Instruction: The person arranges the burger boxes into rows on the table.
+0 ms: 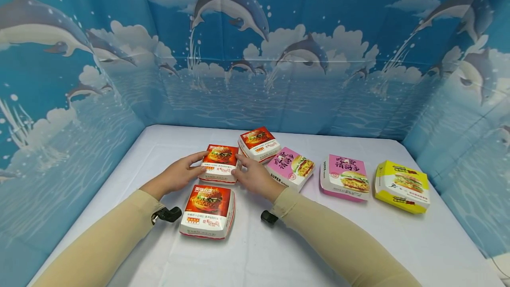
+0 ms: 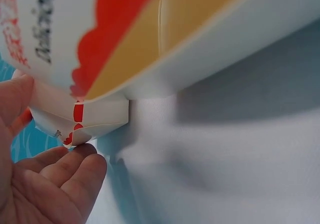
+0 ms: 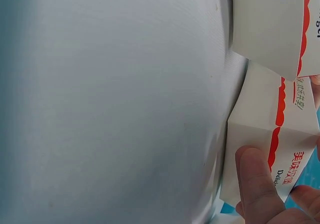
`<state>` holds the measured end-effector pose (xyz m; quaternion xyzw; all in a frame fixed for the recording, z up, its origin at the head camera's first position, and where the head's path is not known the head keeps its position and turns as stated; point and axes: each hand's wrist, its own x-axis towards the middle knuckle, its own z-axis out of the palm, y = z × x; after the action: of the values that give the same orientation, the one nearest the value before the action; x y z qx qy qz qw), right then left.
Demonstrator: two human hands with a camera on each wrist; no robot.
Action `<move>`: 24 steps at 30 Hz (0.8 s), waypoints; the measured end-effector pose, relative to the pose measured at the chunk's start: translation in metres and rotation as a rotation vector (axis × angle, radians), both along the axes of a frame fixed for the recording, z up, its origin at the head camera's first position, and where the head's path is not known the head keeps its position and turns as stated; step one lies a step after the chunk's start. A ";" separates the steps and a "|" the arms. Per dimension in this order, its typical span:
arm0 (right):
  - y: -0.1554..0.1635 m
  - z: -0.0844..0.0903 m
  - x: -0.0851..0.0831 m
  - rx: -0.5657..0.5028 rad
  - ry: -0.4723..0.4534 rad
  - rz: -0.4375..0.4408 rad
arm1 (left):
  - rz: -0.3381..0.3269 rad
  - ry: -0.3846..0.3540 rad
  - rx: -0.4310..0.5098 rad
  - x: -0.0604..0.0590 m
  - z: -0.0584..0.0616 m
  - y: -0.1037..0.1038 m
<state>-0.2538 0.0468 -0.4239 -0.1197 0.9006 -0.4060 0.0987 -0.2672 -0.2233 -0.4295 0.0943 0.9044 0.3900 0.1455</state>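
Note:
Both hands hold a red and white burger box (image 1: 220, 163) with a burger picture on its lid, one at each side. At its left side, my left hand (image 1: 178, 174) has the thumb near the front corner and the fingers farther back. The right hand (image 1: 256, 177) grips the opposite side; in the right wrist view its thumb (image 3: 257, 179) presses on the white side wall. Just in front lies a matching burger box (image 1: 207, 211), which looms large across the top of the left wrist view. Another red and white burger box (image 1: 259, 144) stands behind the right hand.
A pink burger box (image 1: 292, 168) lies askew beside the right hand, close to the rear red box. Farther right are a second pink box (image 1: 345, 177) and a yellow box (image 1: 402, 186). A white cloth (image 1: 255, 258) covers the table; dolphin-print curtains (image 1: 255, 96) enclose it.

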 end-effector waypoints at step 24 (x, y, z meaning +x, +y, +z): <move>0.004 -0.002 0.000 0.023 -0.005 0.004 | 0.005 -0.023 0.002 0.002 0.002 0.002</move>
<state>-0.2539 0.0505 -0.4254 -0.1194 0.9048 -0.3956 0.1030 -0.2654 -0.2215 -0.4278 0.0878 0.9025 0.3921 0.1550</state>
